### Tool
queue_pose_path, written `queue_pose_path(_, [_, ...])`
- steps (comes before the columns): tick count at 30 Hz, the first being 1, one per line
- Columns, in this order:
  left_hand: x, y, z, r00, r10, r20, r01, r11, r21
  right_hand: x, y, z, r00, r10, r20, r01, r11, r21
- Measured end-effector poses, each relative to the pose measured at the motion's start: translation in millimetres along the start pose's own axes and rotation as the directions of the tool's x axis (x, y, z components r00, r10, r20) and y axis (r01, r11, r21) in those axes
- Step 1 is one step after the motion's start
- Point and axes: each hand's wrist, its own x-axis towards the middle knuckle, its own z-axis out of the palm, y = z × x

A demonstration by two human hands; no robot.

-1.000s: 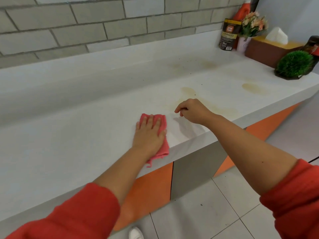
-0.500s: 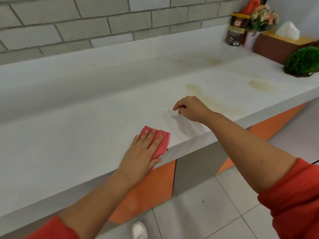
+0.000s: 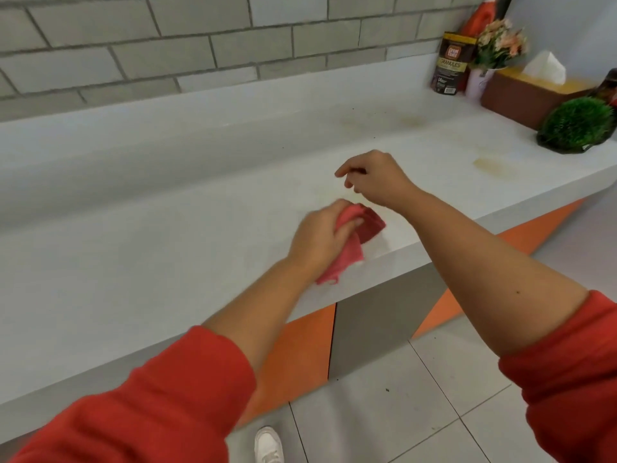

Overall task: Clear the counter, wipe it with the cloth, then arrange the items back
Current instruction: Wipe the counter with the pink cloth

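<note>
My left hand [image 3: 319,237] grips a bunched pink cloth [image 3: 354,245] near the front edge of the white counter [image 3: 167,262]. My right hand [image 3: 374,178] hovers just above and behind the cloth, fingers loosely curled, holding nothing. Yellowish stains [image 3: 490,165] mark the counter to the right. At the far right end stand a dark granules pouch [image 3: 450,63], a flower vase [image 3: 494,58], a brown tissue box [image 3: 534,91], a green ball plant [image 3: 576,127] and a red bottle [image 3: 480,16].
A raised ledge and grey brick wall [image 3: 200,51] run behind the counter. Orange and grey cabinet fronts [image 3: 300,355] sit below its edge, over a tiled floor where a white shoe [image 3: 268,446] shows.
My left hand went from pressing flat on the cloth to bunching it and moved right towards my right hand. My right hand lifted off the counter. The view shifted slightly.
</note>
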Motion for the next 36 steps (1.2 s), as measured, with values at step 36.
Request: queue_pose_path(36, [37,-160,-79,0.941,-0.321,-0.107,0.326,0.775,0.541,47,13,72,0.900,0.174,0.400,0.013,0.906,-0.424])
